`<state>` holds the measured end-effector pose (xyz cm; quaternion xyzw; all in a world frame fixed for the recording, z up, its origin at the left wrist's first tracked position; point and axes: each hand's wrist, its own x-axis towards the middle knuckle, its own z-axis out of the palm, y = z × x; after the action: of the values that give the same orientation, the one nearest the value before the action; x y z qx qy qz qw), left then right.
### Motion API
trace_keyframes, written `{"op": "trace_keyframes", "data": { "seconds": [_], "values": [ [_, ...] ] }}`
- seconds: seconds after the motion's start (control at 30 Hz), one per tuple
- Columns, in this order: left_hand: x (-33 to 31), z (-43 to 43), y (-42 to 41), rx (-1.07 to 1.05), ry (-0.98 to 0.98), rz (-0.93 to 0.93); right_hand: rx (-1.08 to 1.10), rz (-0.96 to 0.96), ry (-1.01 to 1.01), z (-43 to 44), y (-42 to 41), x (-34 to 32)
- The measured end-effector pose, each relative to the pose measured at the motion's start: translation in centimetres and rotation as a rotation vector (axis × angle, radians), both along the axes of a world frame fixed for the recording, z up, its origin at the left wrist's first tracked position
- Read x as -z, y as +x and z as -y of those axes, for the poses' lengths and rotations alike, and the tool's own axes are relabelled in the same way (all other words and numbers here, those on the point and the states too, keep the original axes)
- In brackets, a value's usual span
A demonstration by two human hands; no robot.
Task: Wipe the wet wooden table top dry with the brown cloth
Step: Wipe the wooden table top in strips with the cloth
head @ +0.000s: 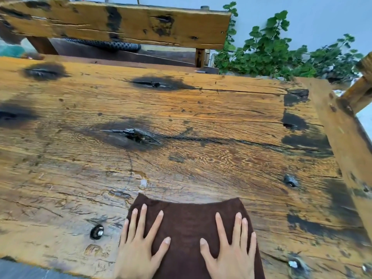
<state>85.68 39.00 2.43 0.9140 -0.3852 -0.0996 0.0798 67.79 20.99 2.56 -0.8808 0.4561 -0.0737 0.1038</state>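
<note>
Dark brown terry cloth (pixel 187 224), spread flat on the near edge of the rough, knotted orange-brown wooden table top (pixel 181 121), at centre of the lower frame; its far edge lies on the boards and its near end runs out of view at the bottom. Left hand (pixel 138 246) rests palm-down on the cloth's left part, fingers straight and fanned, the little finger at the cloth's left border. Right hand (pixel 231 246) lies palm-down on the right part, fingers likewise extended and spread, grasping nothing; the two thumbs point toward each other with bare cloth between them. A small shiny wet patch (pixel 143 182) sits on the wood just beyond the cloth's far left corner. Dark burnt-looking knots (pixel 132 135) mark the planks. Behind the table stands a weathered wooden bench backrest (pixel 120 23); green leafy plants (pixel 267 51) grow at upper right against a pale wall (pixel 322 13).
</note>
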Motion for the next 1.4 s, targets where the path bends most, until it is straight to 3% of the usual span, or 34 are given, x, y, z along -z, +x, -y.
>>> {"op": "trace_keyframes", "data": {
  "seconds": [0.77, 1.4],
  "values": [
    [0.0, 26.0, 25.9, 0.066, 0.026, 0.002, 0.015, -0.259, 0.146, 23.8, 23.7, -0.1],
    [0.6, 45.0, 47.2, 0.124, 0.025, 0.085, -0.018, -0.260, 0.083, 42.5, 43.1, -0.2]
  ]
}}
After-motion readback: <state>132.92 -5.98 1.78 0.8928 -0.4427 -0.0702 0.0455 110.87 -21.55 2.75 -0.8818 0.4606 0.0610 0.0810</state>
